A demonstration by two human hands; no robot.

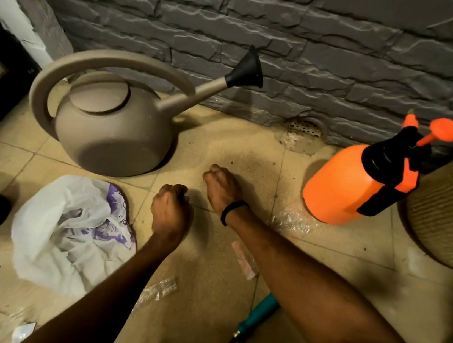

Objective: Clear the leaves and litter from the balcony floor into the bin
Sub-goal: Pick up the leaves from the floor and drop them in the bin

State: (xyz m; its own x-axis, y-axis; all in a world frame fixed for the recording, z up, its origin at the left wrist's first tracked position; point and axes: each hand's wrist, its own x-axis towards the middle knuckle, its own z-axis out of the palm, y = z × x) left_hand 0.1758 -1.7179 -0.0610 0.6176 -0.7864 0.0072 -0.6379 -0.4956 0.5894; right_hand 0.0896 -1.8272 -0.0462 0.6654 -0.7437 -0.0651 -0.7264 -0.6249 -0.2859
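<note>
both hands, left hand (169, 210) and right hand (222, 186), are curled closed; contents cannot be determined. clear wrappers (159, 289) and pink scrap (245, 260) remain beside white plastic bag (67, 236).

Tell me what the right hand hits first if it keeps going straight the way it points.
Probably nothing on the floor: the right hand points up-frame over bare tile, so the stone wall comes first. Depth is unclear.

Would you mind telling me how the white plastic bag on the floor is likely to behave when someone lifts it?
The white plastic bag lies crumpled and slack, so it would probably sag and fold rather than hold its shape. It looks thin and mostly flat, so likely light. Its mouth gapes loosely, so it may fall shut when lifted by one edge.
</note>
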